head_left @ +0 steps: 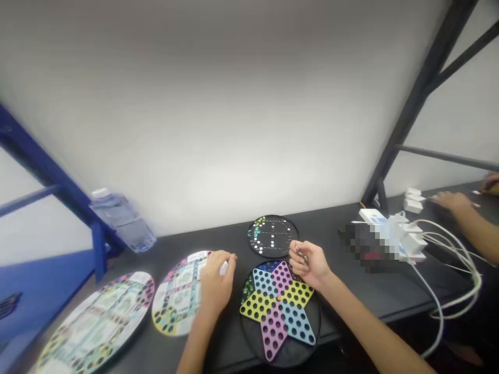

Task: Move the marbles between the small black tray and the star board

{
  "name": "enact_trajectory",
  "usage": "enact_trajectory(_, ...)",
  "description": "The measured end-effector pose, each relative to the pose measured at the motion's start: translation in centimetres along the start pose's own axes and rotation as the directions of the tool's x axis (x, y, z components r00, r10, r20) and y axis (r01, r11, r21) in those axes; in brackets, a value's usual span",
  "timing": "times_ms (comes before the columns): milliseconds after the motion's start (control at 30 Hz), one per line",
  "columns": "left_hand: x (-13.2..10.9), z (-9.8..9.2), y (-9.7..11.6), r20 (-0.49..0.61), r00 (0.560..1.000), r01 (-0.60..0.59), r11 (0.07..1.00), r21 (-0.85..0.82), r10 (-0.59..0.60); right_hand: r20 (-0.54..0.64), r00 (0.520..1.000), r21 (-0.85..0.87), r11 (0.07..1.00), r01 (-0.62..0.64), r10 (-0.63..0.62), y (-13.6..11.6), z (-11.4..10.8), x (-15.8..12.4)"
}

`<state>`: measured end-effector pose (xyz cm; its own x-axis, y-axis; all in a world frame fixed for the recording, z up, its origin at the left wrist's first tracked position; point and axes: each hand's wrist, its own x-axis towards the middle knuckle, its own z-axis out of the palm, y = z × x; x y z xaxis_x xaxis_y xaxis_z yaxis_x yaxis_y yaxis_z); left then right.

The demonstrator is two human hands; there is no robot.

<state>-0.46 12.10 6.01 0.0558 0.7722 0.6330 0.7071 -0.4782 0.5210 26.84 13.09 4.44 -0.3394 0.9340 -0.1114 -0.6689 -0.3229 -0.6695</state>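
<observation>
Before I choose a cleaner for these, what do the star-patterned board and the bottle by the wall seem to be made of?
The star-patterned board: probably hard plastic, mostly matte; its flat-coloured points carry neat rows of round holes. The bottle: likely clear plastic, smooth-looking, see-through with a faint bluish tint; blur leaves glass possible.

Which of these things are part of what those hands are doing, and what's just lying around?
Probably in use:
- Chinese checkers board, near the right hand
- green marbles on it

Seemingly lying about:
- clear plastic bottle
- white plugs
- white cables
- leftmost round printed board
- second printed board, though the left hand overlaps it in view
</observation>
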Motion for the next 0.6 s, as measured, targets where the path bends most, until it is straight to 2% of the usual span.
enact_trajectory(67,-2.4,-0.8,2.0,-0.005,1.0,-0.009,0.999,-0.037,0.009,-0.075,0.997,-0.075,0.997,0.01,-0.015,0.7,0.3,-0.9)
enact_trajectory(133,-4.5,-1.1,3.3,0.039,0.999,0.017,0.999,-0.049,-0.015,-0.176,0.981,-0.184,0.981,0.054,-0.087,1.5,0.6,-1.9)
enact_trajectory(267,-7.4,-0.6,4.7,-0.023,0.998,0.065,0.998,-0.002,-0.065,-0.304,0.902,-0.452,0.88,0.145,-0.305,3.2,0.8,-4.6)
enact_trajectory(333,-8.6,-0.1,5.2,-0.052,0.995,0.082,0.997,0.015,-0.081,-0.286,0.845,-0.652,0.738,0.174,-0.452,4.0,0.9,-5.7)
enact_trajectory(433,-10.4,0.9,5.8,0.02,0.996,0.083,0.996,0.037,-0.084,-0.186,0.768,-0.882,0.449,0.145,-0.613,5.1,0.8,-6.6)
enact_trajectory(500,-11.5,1.4,6.0,0.087,0.992,0.084,0.996,0.042,-0.088,-0.143,0.748,-0.94,0.325,0.102,-0.648,5.5,0.9,-6.7)
enact_trajectory(600,-12.3,2.0,5.9,0.103,0.992,0.072,0.995,0.064,-0.078,-0.095,0.757,-0.969,0.234,0.079,-0.646,5.7,1.0,-6.3)
